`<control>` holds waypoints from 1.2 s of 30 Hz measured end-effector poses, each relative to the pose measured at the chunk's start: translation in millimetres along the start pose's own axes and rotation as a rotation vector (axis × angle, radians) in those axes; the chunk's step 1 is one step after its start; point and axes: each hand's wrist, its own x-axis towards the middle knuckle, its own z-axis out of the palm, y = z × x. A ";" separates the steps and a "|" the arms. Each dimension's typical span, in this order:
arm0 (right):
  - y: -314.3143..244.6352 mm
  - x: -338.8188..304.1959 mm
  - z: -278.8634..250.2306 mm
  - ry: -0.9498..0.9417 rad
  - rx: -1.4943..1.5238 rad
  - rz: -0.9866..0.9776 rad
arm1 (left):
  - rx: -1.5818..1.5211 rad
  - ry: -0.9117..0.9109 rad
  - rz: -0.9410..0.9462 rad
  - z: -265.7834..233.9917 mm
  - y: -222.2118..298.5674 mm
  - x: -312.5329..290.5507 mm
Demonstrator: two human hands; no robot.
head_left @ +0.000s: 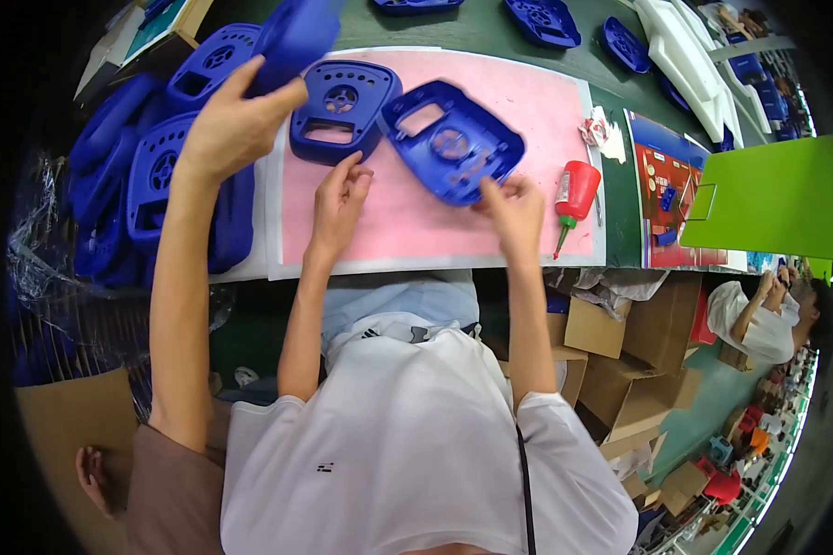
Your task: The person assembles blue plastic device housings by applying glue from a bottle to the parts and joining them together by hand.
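Observation:
My right hand [514, 215] pinches the lower right edge of a blue plastic housing shell [491, 143]. That shell is tilted, its hollow inner side showing a round grille and a rectangular opening. Beside it lies a second blue shell [370, 83], outer face up, on the pink work sheet [407, 240]. At this shell's lower edge is my left hand [340, 208], fingers loosely bent and a little apart, gripping nothing; whether the fingertips touch the shell, I cannot tell. From the left a co-worker's hand [236, 125] reaches over, holding another blue shell [296, 37], blurred by motion.
Stacked blue shells [153, 176] crowd the left side. A red squeeze bottle [578, 190] with a green nozzle and a crumpled tissue [602, 134] lie at the right. Beyond them are a green panel [777, 199] and white foam pieces [680, 65]. Cardboard boxes [620, 388] stand below the table.

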 end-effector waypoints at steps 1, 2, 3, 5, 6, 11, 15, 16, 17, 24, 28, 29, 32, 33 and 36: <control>17.5 -10.6 -1.7 -0.016 -0.162 -0.026 | 0.001 -0.009 0.003 6.3 -1.1 8.6; 14.4 -24.0 -7.3 -0.078 -0.254 -0.008 | 0.114 -0.020 0.001 17.8 -0.6 15.0; 10.8 -32.2 -12.7 -0.146 -0.346 0.012 | 0.227 -0.028 0.000 27.1 -4.5 17.9; 7.0 -26.1 -33.8 -0.157 -0.600 -0.085 | 0.272 0.025 -0.014 27.6 -3.1 10.6; -0.7 -20.8 -47.9 0.072 -0.754 -0.240 | 0.309 0.050 -0.001 28.0 -0.8 7.4; 4.5 48.4 -116.8 0.690 -1.429 -0.243 | 0.447 0.078 0.137 21.2 -11.1 -3.7; 3.6 77.7 -148.7 0.106 -0.826 0.381 | 0.426 0.010 0.203 29.3 -13.6 -7.3; 2.0 74.1 -142.8 0.092 -0.503 0.343 | 0.421 0.003 0.207 26.8 -12.8 -9.4; 1.0 71.3 -137.1 0.076 -0.180 0.308 | 0.415 -0.006 0.211 24.8 -12.3 -11.3; -1.7 36.7 -27.2 -0.122 0.758 -0.012 | 0.395 -0.025 0.216 21.4 -9.2 -12.3; 6.2 26.8 9.0 -0.012 0.636 -0.126 | 0.400 -0.029 0.222 21.2 -11.7 -13.7; 8.8 25.8 12.9 0.017 0.574 -0.163 | 0.393 -0.036 0.219 21.2 -13.6 -13.6; 16.3 27.4 13.6 0.015 0.475 -0.223 | 0.376 -0.027 0.224 21.9 -13.5 -14.0; 17.7 27.3 13.9 0.025 0.412 -0.264 | 0.380 -0.029 0.226 21.2 -12.7 -14.4; 17.9 25.8 17.0 0.029 0.436 -0.275 | 0.392 -0.027 0.206 20.7 -12.8 -14.3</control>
